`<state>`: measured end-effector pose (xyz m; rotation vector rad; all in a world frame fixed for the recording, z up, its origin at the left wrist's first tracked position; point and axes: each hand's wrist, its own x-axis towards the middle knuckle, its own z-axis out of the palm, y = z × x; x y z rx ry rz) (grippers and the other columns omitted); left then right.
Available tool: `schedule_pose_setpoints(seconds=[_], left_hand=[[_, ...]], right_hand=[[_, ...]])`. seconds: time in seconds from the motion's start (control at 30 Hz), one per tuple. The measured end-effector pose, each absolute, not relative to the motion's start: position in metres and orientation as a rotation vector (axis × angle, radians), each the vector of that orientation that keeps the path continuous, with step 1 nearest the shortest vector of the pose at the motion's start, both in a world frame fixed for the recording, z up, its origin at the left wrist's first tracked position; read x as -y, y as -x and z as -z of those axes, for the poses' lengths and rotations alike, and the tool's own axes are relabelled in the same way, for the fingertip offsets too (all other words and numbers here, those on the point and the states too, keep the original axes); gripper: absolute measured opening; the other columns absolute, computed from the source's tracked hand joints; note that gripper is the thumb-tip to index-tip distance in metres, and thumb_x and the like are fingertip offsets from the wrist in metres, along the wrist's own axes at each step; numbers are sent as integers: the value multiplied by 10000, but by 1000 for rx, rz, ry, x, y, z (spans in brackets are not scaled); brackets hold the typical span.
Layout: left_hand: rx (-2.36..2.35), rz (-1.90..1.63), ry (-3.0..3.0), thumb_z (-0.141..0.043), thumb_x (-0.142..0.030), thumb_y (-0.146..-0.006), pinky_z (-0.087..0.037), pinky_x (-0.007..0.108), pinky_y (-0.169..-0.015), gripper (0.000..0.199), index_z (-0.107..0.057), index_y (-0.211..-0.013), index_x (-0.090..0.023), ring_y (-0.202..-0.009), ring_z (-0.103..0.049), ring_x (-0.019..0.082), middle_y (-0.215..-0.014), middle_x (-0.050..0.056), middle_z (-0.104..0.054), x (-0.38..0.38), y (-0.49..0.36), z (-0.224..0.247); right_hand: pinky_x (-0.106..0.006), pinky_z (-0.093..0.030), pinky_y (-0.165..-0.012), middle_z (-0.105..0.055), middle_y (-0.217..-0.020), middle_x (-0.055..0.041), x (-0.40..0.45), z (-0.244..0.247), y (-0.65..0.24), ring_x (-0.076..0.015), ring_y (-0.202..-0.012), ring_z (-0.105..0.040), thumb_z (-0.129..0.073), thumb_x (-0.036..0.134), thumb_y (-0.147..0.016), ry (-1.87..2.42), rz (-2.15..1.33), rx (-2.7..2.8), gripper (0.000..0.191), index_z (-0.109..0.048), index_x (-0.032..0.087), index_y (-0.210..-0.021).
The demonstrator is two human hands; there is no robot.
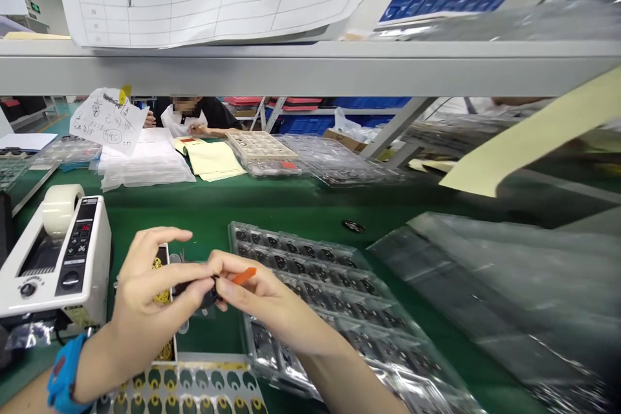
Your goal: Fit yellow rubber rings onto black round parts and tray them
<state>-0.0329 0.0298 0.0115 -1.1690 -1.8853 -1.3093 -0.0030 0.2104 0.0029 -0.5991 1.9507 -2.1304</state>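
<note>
In front of me, my left hand (145, 294) pinches a small black part (209, 299) between thumb and forefinger, its other fingers raised. My right hand (257, 288) meets it there, thumb and fingertips closed on the same part. An orange strip (245, 275) sticks out between the right hand's fingers; its other end is hidden. Under the right forearm lies a clear compartment tray (295, 265) with rows of black parts. Partly behind the left hand stands a box of yellow ring-like pieces (165, 350). A sheet of dark oval stickers with yellow rings (194, 383) lies below the hands.
A white tape dispenser (72, 259) stands at left. One black part (353, 226) lies on the green mat beyond the tray. Clear plastic sheets (485, 297) cover the right side. A shelf beam (310, 68) crosses above; behind it are papers, trays (264, 145) and a person (194, 116).
</note>
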Motion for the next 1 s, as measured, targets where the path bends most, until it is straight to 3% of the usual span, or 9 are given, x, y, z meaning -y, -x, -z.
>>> schedule_pose_setpoints(seconds=[0.23, 0.33, 0.43, 0.7, 0.8, 1.0], left_hand=[[1889, 1451, 1271, -655, -257, -895, -445, 473, -979, 120, -701, -1005, -265, -1192, -527, 270, -1226, 80, -596, -34, 45, 2], [1934, 1430, 1321, -656, -370, -890, -318, 625, -1055, 168, -674, -1037, -290, -1267, -475, 327, -1309, 99, -554, -32, 47, 3], [1963, 1380, 1318, -695, -361, -848, -196, 704, -1086, 195, -654, -1032, -306, -1304, -441, 352, -1354, 95, -524, -31, 47, 3], [2146, 1375, 1388, -818, -147, -670, -32, 718, -1126, 408, -656, -1012, -298, -1412, -287, 363, -1478, 65, -415, -26, 43, -9], [2197, 1367, 1401, -806, -120, -666, -5, 702, -1136, 406, -652, -1008, -275, -1433, -244, 352, -1489, 71, -405, -26, 39, -11], [2179, 1395, 1342, -757, -96, -717, -28, 650, -1171, 325, -651, -980, -254, -1413, -311, 315, -1421, 69, -496, -32, 32, -11]], right_hand=[[-243, -291, -585, -361, -694, 26, -205, -5, -2, -108, -618, -326, -586, 611, -887, 590, 2172, -1917, 461, -486, 178, -764], [-245, -272, -578, -341, -690, 31, -204, -6, 0, -108, -611, -311, -590, 622, -878, 617, 2184, -1905, 469, -491, 179, -759], [-244, -257, -576, -334, -681, 34, -203, -4, 2, -112, -613, -295, -591, 623, -874, 624, 2198, -1870, 465, -487, 180, -780], [-225, -273, -573, -323, -680, 35, -197, -2, 4, -102, -614, -278, -653, 629, -823, 593, 2227, -1812, 508, -453, 174, -714], [-225, -315, -599, -367, -696, 22, -196, -1, 3, -106, -634, -323, -671, 626, -809, 545, 2227, -1792, 499, -478, 173, -728], [-255, -394, -648, -398, -727, 1, -196, -2, 0, -131, -671, -393, -682, 676, -765, 515, 2233, -1818, 512, -535, 186, -742]])
